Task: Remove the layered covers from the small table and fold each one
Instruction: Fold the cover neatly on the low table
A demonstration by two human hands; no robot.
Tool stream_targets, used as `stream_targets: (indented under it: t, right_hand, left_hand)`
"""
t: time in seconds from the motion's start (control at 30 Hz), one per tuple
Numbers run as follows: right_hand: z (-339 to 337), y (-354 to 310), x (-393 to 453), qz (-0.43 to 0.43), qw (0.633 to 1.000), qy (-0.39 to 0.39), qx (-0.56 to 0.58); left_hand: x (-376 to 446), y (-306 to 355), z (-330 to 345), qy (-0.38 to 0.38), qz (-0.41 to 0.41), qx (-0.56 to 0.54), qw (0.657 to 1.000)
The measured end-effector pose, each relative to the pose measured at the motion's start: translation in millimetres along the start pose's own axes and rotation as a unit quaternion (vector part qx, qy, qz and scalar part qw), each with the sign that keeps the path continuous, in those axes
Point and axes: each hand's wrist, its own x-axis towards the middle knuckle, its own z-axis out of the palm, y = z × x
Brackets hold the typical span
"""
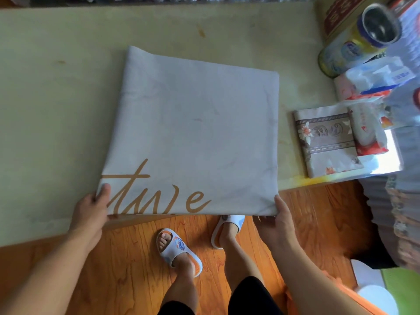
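A pale grey cover (193, 123) with gold script lettering lies spread on the yellowish table top (56, 98), its near edge reaching over the table's front edge. My left hand (93, 212) pinches its near left corner, thumb on top. My right hand (278, 221) grips the near right corner, fingers under the cloth. A folded floral cover (327, 142) sits on the table to the right, near the front edge.
At the right stand a tin can (354, 39), packs of tissues (372, 80) and a red-and-white packet (368, 130). Below the table is a wooden floor (127, 258) with my sandalled feet. A dark draped piece of furniture (386, 212) is at the right.
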Motion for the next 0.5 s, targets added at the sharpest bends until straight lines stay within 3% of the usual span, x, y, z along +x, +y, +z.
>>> stream_targets:
  t: [0.1, 0.27, 0.4, 0.5]
  right_hand:
    - [10.4, -6.6, -3.6, -0.01, 1.0, -0.01, 0.026]
    - [38.1, 12.5, -12.0, 0.029, 0.998, 0.049, -0.017]
    - [77.0, 42.6, -13.1, -0.033, 0.992, 0.014, -0.125]
    - [126.0, 20.4, -5.6, -0.11, 0.976, -0.027, -0.185]
  left_hand:
    - [-11.2, 13.1, 2.0, 0.015, -0.006, -0.003, 1.0]
    - [-16.5, 21.7, -22.0, 0.159, 0.07, 0.116, 0.978]
    - [24.8, -42.8, -69.7, 0.18, -0.011, 0.176, 0.968]
    - [11.5, -58.0, -57.9, 0.17, -0.05, 0.163, 0.971]
